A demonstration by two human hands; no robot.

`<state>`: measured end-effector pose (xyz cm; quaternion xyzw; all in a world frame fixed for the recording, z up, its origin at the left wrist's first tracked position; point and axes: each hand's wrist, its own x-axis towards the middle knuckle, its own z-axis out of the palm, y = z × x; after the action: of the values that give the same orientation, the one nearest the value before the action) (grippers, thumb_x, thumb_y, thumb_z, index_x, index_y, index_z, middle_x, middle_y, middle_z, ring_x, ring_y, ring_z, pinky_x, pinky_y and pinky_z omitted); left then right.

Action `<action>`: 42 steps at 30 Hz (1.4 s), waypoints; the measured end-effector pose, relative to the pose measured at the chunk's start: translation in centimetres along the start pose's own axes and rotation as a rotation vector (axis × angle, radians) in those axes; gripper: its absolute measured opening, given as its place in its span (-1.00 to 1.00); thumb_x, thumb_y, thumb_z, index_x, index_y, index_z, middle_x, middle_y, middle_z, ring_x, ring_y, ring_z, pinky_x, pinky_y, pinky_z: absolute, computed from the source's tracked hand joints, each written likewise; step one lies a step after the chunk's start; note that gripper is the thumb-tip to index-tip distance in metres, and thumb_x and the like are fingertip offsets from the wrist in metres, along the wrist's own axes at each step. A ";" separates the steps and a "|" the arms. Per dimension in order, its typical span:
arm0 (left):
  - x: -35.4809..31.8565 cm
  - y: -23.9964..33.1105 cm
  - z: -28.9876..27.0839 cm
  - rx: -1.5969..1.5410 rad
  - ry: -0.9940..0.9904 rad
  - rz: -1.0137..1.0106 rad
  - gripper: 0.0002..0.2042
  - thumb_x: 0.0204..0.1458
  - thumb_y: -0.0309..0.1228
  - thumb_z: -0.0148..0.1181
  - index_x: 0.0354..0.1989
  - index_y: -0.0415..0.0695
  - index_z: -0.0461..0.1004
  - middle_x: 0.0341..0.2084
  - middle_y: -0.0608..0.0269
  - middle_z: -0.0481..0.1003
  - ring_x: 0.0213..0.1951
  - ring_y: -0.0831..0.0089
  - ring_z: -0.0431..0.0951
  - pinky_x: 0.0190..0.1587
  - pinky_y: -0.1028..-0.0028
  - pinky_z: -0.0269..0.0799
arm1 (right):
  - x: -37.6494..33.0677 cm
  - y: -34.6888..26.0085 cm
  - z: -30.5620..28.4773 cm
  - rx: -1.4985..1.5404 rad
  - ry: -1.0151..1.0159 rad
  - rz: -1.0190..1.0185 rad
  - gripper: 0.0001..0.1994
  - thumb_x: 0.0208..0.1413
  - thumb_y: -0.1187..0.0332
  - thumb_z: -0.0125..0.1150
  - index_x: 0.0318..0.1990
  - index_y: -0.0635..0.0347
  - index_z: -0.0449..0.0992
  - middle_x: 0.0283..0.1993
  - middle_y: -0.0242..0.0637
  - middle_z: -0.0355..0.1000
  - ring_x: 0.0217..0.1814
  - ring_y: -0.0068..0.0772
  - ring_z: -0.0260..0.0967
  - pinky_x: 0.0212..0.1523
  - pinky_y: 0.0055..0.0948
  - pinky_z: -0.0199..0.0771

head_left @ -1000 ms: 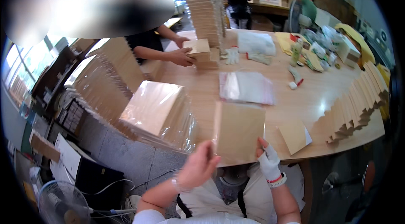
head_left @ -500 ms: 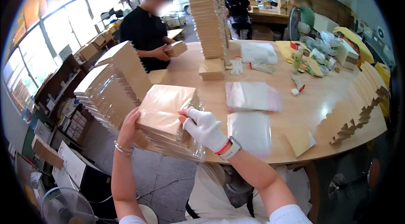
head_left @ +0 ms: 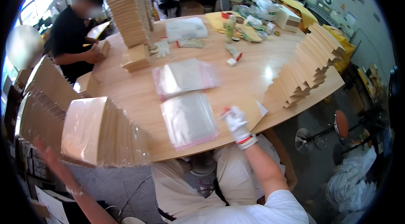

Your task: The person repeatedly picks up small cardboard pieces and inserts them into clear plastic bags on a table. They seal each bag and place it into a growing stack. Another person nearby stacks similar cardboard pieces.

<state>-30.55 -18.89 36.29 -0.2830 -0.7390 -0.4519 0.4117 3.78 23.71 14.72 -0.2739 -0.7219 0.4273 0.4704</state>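
My right hand (head_left: 237, 123), in a white glove with bare fingertips, hovers over the table beside a flat brown paper piece (head_left: 249, 112) with a white corner. Motion blurs its fingers, and nothing shows in them. At the far left, my bare left hand (head_left: 50, 156) is by the near side of a stack of brown packs (head_left: 84, 127) in clear plastic. Its fingers look stretched out, though smeared. Between my hands lie two piles of clear plastic bags, a nearer pile (head_left: 188, 116) and a farther pile (head_left: 185, 76).
More wrapped stacks (head_left: 46, 80) stand at the left edge, a tall stack (head_left: 128, 13) farther back. Fanned brown pieces (head_left: 301, 67) line the right. Loose gloves (head_left: 162, 48), a bottle (head_left: 230, 27) and yellow paper (head_left: 215, 23) lie beyond. A co-worker (head_left: 74, 34) handles a small pack at left.
Both my hands have come off the wrapped stack. My right hand has moved right to the brown paper piece, my left hand down and left. The view has turned right.
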 end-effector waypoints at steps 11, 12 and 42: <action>-19.2 22.0 12.9 -0.949 -1.113 0.081 -0.85 -0.12 -0.63 0.07 -0.34 -0.21 0.43 -0.51 0.16 0.50 -0.48 0.25 0.50 -0.44 0.38 0.39 | 0.2 7.6 -18.3 -0.867 0.135 0.360 -0.65 -0.06 0.09 0.14 -0.56 0.25 0.40 -0.47 -0.07 0.34 -0.36 0.01 0.30 -0.37 -0.15 0.25; -21.7 23.5 16.1 -1.012 -1.146 0.027 -0.84 -0.11 -0.63 0.11 -0.31 -0.24 0.42 -0.51 0.15 0.49 -0.47 0.21 0.50 -0.41 0.37 0.41 | 0.1 7.6 -18.4 -0.871 0.141 0.366 -0.65 -0.05 0.10 0.13 -0.56 0.25 0.39 -0.47 -0.07 0.34 -0.37 0.01 0.29 -0.38 -0.15 0.25; -33.2 43.2 42.9 -1.050 -1.632 0.232 -0.81 0.02 -0.30 0.07 -0.36 -0.15 0.53 -0.31 0.22 0.46 -0.19 0.26 0.39 -0.09 0.35 0.29 | 1.0 6.0 -20.6 -0.058 0.305 0.476 -0.79 0.04 0.33 0.11 -0.25 0.29 0.48 -0.46 -0.38 0.43 -0.47 -0.61 0.29 -0.43 -0.57 0.30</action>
<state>5.08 36.84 15.59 -0.7271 -0.4691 -0.3455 -0.3631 22.11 34.83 13.90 -0.5101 -0.5702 0.4587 0.4520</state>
